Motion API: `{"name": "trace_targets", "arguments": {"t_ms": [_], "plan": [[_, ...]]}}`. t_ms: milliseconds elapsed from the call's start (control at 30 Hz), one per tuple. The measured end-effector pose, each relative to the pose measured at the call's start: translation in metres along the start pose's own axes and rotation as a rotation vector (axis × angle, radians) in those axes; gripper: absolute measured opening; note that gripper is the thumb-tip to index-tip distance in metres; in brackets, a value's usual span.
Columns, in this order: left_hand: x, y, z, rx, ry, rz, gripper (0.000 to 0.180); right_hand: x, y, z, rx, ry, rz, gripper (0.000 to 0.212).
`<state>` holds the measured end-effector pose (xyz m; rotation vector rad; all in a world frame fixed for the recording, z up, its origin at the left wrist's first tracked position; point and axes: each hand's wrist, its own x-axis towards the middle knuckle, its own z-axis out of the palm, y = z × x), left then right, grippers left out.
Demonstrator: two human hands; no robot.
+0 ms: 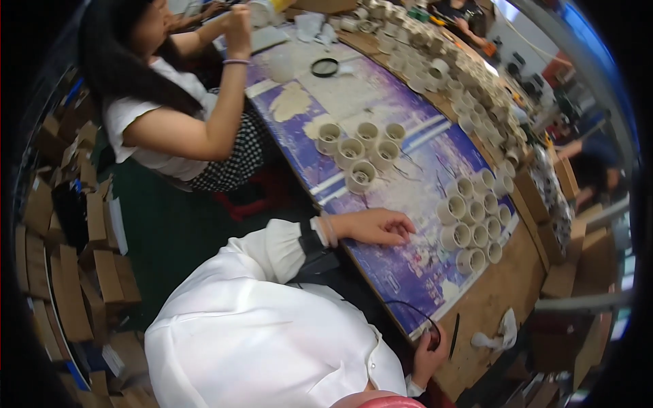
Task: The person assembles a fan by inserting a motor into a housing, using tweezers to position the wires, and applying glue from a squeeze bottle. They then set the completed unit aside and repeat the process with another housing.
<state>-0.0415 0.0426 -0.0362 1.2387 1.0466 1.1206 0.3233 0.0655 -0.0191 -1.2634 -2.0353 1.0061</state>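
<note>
My left hand (378, 226) rests on the purple tabletop near its close edge, fingers loosely bent and apart, with nothing visible in them. Lower right, my right hand (428, 352) closes around a thin black cable (416, 307), which curves up and left over the table edge. Beyond my left hand stands a group of several off-white cups (360, 177) with fittings inside and thin wires trailing from some. A second cluster of similar round cups (471, 260) stands to the right of my left hand.
A dark thin stick (454, 336) and a crumpled white cloth (502, 332) lie on the brown board. Many more cups (435, 71) line the far side. A black-rimmed round magnifier (325, 67) lies farther off. Another person (170, 129) sits at left; cardboard boxes (69, 292) fill the left side.
</note>
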Motion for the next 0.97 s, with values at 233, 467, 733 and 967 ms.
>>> {"name": "trace_targets", "arguments": {"t_ms": [233, 467, 733, 967], "plan": [[0.005, -0.009, 0.006, -0.037, 0.027, 0.033, 0.039, -0.005, 0.002, 0.004, 0.002, 0.049, -0.045, 0.021], [0.003, -0.005, 0.007, 0.060, 0.026, 0.010, 0.043, -0.003, 0.018, 0.012, 0.015, 0.128, -0.099, 0.018], [-0.009, 0.019, -0.018, 0.058, 0.246, -0.036, 0.066, -0.003, 0.031, 0.008, -0.083, 0.108, -0.213, 0.016], [-0.011, 0.025, -0.028, 0.168, 0.338, -0.122, 0.072, -0.003, 0.029, 0.010, -0.047, 0.110, -0.207, 0.015]]}}
